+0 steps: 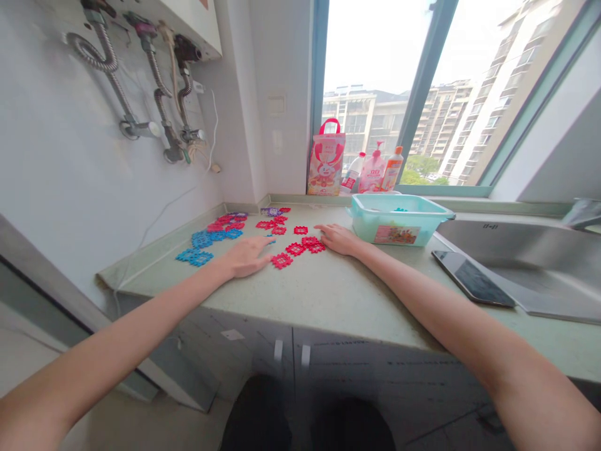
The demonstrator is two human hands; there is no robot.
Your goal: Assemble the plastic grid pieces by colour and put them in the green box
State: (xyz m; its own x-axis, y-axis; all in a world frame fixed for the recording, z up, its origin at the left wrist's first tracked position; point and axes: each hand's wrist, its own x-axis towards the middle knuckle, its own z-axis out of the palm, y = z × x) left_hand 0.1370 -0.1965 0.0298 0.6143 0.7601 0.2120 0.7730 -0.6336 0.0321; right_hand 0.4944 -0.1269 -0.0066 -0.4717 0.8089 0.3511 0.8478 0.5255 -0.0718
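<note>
My left hand (248, 255) lies flat on the pale green countertop (328, 294), fingers stretched toward several red snap-together tiles (297, 247). A red tile (282, 260) sits just right of its fingertips. Blue tiles (203, 245) lie to its left. My right hand (339, 238) rests palm down with fingers extended, touching the red tiles from the right. More red tiles (271, 222) and a few purple tiles (271, 212) lie farther back. Neither hand holds anything.
A teal plastic tub (399, 219) stands right of my right hand. A dark phone (472, 279) lies by the steel sink (526, 257). A pink bag (326, 160) and bottles (375, 170) stand at the window. Pipes (141, 81) run along the left wall.
</note>
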